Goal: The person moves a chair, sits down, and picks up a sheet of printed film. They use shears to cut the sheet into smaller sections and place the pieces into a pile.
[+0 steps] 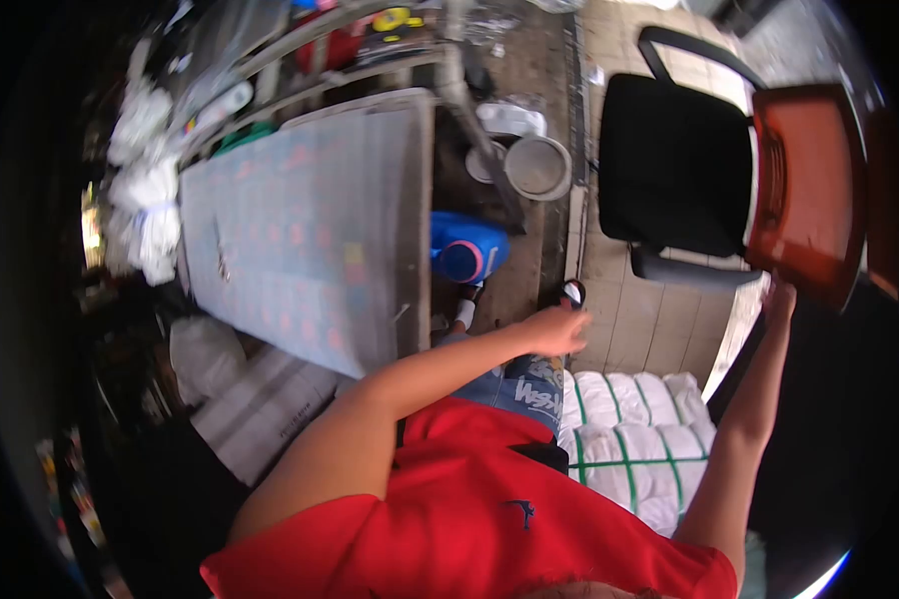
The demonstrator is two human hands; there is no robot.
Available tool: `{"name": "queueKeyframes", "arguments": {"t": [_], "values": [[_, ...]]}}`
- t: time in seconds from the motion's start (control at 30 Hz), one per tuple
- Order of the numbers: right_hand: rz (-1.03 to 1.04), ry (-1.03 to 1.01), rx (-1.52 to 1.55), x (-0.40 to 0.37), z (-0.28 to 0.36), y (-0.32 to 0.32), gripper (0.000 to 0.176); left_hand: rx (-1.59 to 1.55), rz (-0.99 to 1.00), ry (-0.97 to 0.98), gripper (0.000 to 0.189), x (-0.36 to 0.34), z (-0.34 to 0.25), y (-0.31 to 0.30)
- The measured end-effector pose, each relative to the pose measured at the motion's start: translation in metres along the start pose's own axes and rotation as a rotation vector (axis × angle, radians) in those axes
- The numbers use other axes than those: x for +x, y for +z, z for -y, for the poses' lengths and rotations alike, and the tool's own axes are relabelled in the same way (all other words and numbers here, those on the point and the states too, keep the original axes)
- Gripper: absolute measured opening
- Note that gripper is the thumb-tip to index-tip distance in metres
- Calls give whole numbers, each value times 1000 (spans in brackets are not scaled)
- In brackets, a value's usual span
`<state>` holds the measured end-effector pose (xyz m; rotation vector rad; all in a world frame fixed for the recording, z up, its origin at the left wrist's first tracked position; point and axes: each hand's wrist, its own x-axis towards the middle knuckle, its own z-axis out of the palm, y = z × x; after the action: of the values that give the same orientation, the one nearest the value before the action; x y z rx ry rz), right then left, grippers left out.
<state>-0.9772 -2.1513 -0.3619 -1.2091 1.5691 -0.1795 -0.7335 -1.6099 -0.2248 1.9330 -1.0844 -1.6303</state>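
My left hand reaches across the front of my body above my shorts, fingers loosely apart, a little blurred and holding nothing. To the right, my right arm stretches out, and my right hand grips the lower edge of an orange backrest. That backrest adjoins the black seat of an armchair with black armrests. Part of the right hand's fingers is hidden at the backrest's edge. A white bundle tied with green straps lies between my two arms, close to my right side.
A table with a plastic-covered top stands on the left. Beyond my feet are a blue container and a round pale bucket. White plastic bags hang at the far left. Tiled floor lies below the chair.
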Motion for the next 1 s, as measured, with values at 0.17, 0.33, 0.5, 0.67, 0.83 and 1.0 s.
{"name": "queueKeyframes", "arguments": {"t": [0.17, 0.33, 0.5, 0.67, 0.83, 1.0], "values": [[-538, -734, -352, -132, -32, 144, 23, -264, -343, -164, 33, -212, 51, 4], [587, -341, -106, -359, -8, 303, 13, -840, -1061, -660, 39, -370, 136, 39], [1012, -492, -258, -494, 25, 395, 16, -1582, -1626, -1006, 66, -438, 256, 85], [1038, -343, -180, -537, 82, 463, 33, -2010, -1471, -323, 52, -421, 309, 121], [967, -231, -261, -539, 121, 524, 33, -2118, -1562, 23, 42, -409, 281, 119], [924, -81, -432, -530, 145, 554, 31, -2204, -1653, 207, 49, -410, 237, 95]]}}
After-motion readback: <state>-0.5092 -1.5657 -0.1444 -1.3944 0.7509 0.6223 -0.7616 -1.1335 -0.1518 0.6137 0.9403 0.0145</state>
